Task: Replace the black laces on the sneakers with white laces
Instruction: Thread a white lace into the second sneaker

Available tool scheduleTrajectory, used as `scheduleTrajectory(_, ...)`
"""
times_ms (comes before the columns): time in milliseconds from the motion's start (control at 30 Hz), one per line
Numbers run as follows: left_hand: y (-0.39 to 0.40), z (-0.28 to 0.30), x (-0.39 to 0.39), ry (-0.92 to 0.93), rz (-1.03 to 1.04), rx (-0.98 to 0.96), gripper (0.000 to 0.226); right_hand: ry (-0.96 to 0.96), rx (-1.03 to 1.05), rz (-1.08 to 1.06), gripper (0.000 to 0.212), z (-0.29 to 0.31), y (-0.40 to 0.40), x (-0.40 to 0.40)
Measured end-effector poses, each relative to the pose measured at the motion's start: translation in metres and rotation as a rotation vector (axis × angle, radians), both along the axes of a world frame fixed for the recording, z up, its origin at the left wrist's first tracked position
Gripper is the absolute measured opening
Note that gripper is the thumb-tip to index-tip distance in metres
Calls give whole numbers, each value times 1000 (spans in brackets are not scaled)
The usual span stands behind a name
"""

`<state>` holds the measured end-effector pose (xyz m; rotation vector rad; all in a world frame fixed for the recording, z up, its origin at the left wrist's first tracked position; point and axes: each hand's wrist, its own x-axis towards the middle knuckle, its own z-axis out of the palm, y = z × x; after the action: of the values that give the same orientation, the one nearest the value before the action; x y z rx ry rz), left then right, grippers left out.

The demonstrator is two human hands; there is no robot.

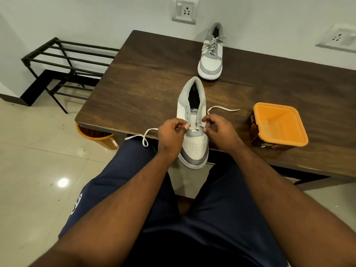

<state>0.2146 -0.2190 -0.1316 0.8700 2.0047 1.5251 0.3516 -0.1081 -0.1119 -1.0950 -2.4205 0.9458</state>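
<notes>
The near sneaker (193,124) sits at the table (144,83) edge, toe overhanging toward the person. The left hand (170,135) is curled, thumb and forefinger pinching the white lace (194,128) at the lowest left eyelets. The right hand (217,130) is likewise curled, pinching the same lace at the right eyelets. One free end trails left off the table edge; the other lies on the table to the right. The second sneaker (212,53), already laced, stands well apart near the wall. An orange tub (279,125) stands right of the hands.

Dark wood-grain table (154,74), dull sheen; glossy orange plastic tub (279,126); perforated smooth sneaker (194,143) toe; polished floor tiles (38,170)
</notes>
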Motion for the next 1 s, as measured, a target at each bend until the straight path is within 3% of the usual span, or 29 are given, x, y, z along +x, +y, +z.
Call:
scheduleTrajectory(100, 1, 1, -2, 90, -27, -31, 14, -81, 84, 35, 3, -3, 0, -2)
scheduleTrajectory(200, -1, 4, -14, 229, -44, -97, 17, -204, 215, 32, 8, 2, 4, 4)
scheduleTrajectory(300, -5, 3, -23, 252, -28, -161, 20, -299, 283, 24, 10, 8, 5, 11)
scheduleTrajectory(500, -25, 17, -41, 299, -69, -437, 35, -236, 226, -37, 7, 3, -7, 13)
scheduleTrajectory(567, -35, 30, -45, 152, -110, -464, 39, -146, 228, -98, 6, 2, -12, 15)
scheduleTrajectory(633, -42, 50, -36, -257, -191, -337, 28, -14, 177, -123, 8, 4, -23, 13)
scheduleTrajectory(700, -43, 72, -22, -622, -247, -177, 13, 150, -3, -70, 3, 9, -41, 4)
scheduleTrajectory(733, -41, 80, -17, -711, -259, -122, 10, 239, -159, -43, 7, 12, -53, -1)
scheduleTrajectory(867, -31, 103, -7, -810, -257, -37, 13, 480, -765, 10, 38, 21, -90, -11)
scheduleTrajectory(933, -30, 112, -7, -836, -248, -18, 16, 550, -860, 74, 43, 19, -99, -13)
scheduleTrajectory(1000, -30, 115, -9, -859, -248, -2, 18, 561, -827, 105, 40, 16, -103, -17)
